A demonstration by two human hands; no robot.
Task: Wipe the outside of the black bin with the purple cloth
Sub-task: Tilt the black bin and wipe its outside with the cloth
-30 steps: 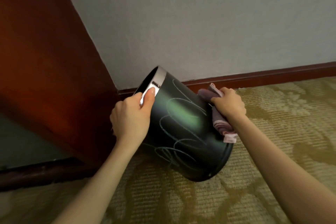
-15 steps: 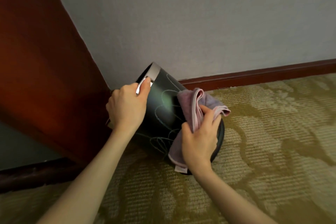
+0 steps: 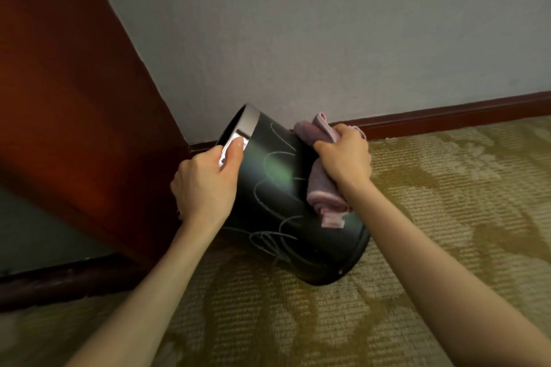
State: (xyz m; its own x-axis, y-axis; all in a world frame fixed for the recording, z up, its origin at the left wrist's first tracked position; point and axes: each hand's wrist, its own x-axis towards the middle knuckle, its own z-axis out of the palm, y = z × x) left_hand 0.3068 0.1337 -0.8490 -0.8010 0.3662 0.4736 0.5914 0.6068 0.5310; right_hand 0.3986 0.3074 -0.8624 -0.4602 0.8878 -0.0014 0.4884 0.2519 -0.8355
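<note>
The black bin is tilted, its silver-rimmed mouth pointing up and left, its base resting on the carpet. Pale scribble lines run over its glossy side. My left hand grips the silver rim, thumb on the outside. My right hand holds the bunched purple cloth pressed against the bin's upper right side. One end of the cloth sticks out above my fingers, the other hangs below my palm. The inside of the bin is hidden.
A dark red wooden panel rises close on the left of the bin. A grey wall with a dark red skirting board stands just behind it. Patterned olive carpet stretches to the right and toward me.
My right hand has swept the cloth from the bin's lower front side back up to its upper right side. The left hand has kept its grip on the rim.
</note>
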